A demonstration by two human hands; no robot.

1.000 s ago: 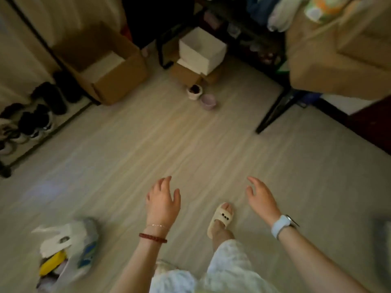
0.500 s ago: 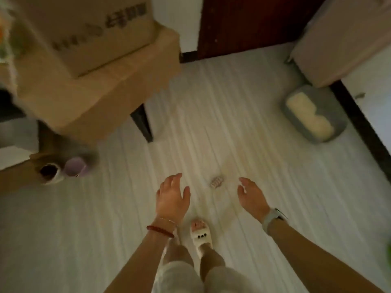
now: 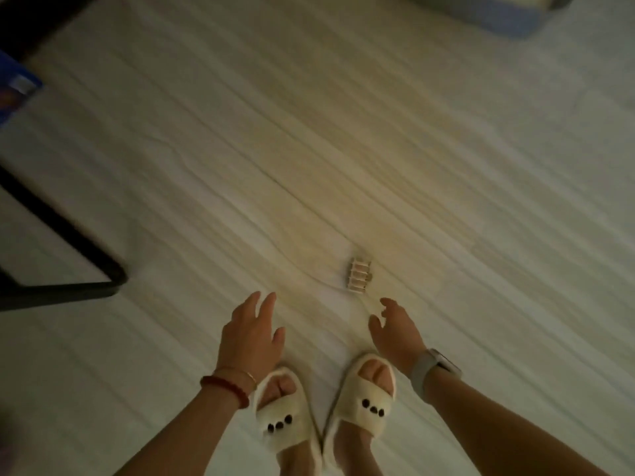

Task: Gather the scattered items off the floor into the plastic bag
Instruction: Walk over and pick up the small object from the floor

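A small pale ribbed item (image 3: 359,278), like a tiny hair clip, lies on the light wood-grain floor just ahead of my feet. My right hand (image 3: 395,329) hangs a short way below and right of it, fingers relaxed and holding nothing. My left hand (image 3: 252,336) is further left, fingers spread loosely, also holding nothing. Neither hand touches the item. The plastic bag is out of view.
My two feet in cream slippers (image 3: 360,403) stand together below the hands. A black metal furniture leg (image 3: 68,242) runs along the left side. A blue packet (image 3: 13,87) sits at the far left edge. A grey tray (image 3: 498,12) lies at the top right.
I have turned away from the bag and stepped towards the small ribbed item, which now lies closer and larger in view. Both feet stand side by side. Both hands stay loose and hold nothing.
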